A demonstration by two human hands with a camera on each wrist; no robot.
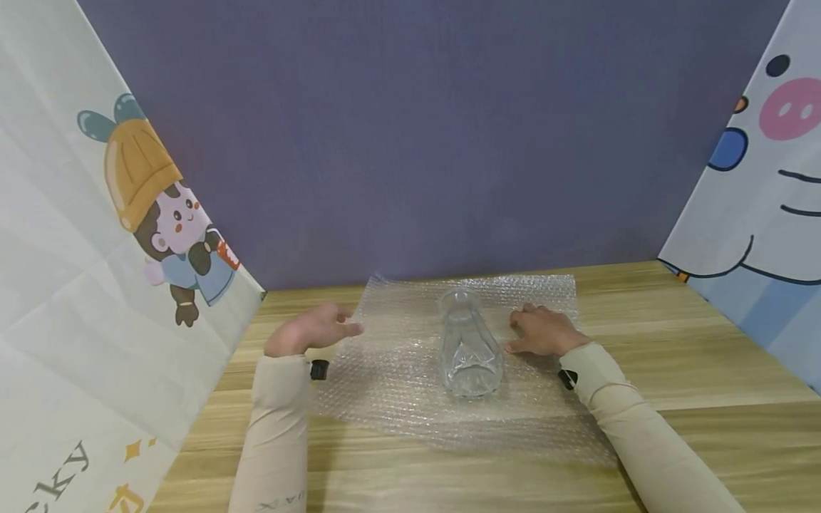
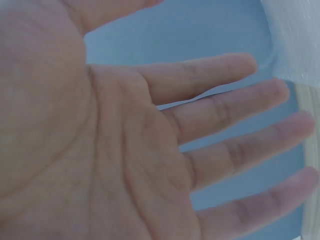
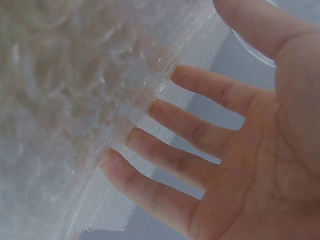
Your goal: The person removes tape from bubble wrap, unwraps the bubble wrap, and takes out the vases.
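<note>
Both hands flank a sheet of bubble wrap [image 1: 391, 381] spread on the wood-grain table [image 1: 699, 356]. At its left edge, the left hand [image 1: 308, 330] has its fingers extended and spread, holding nothing; whether it touches the wrap cannot be told. On the right part of the sheet, the right hand [image 1: 545, 332] has its fingers spread and nearly straight, their tips against the wrap, its thumb just beside a clear glass vase [image 1: 471, 349]. That vase is on the middle of the wrap, narrower end far, wider end near. Beyond the table rises a purple-grey panel [image 1: 436, 142].
</note>
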